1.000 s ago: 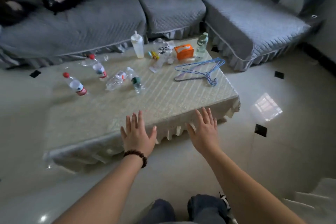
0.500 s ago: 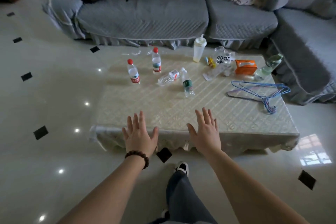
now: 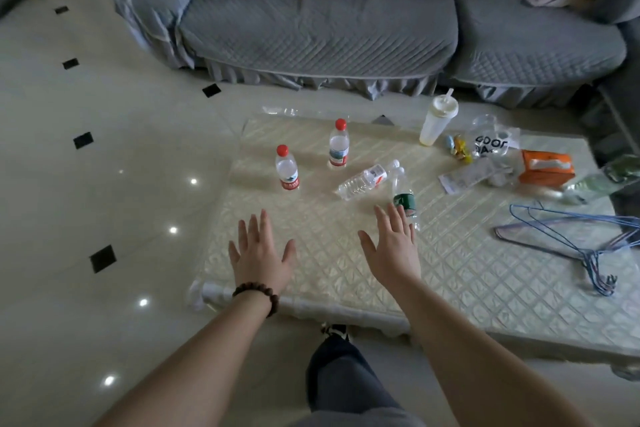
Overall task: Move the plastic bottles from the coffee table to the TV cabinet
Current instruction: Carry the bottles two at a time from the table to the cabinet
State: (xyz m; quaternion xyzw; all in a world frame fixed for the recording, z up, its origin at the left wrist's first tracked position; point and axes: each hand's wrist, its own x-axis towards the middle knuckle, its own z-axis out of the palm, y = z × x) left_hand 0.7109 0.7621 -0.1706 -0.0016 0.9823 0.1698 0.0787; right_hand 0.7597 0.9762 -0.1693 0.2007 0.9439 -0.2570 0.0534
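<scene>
Several plastic bottles are on the coffee table (image 3: 450, 274), which has a cream quilted cover. Two red-capped bottles stand upright, one (image 3: 286, 168) near the left edge and one (image 3: 338, 144) behind it. A clear bottle with a red and white label (image 3: 367, 179) lies on its side. A green-labelled bottle (image 3: 403, 194) lies beside it, its lower end behind my right fingertips. Another green bottle (image 3: 602, 180) lies at the far right. My left hand (image 3: 259, 253) and my right hand (image 3: 393, 246) hover flat over the near part of the table, fingers spread, holding nothing.
A lidded cup with a straw (image 3: 437, 121), a clear printed bag (image 3: 490, 146), an orange tissue box (image 3: 545, 166) and blue wire hangers (image 3: 581, 239) occupy the table's right side. A grey sofa (image 3: 329, 28) with black bags runs behind. Glossy tiled floor (image 3: 104, 184) lies to the left.
I have stepped closer and the view has swung left. Both hands now reach over the table instead of in front of its edge. The right hand has neared the green-labelled bottle.
</scene>
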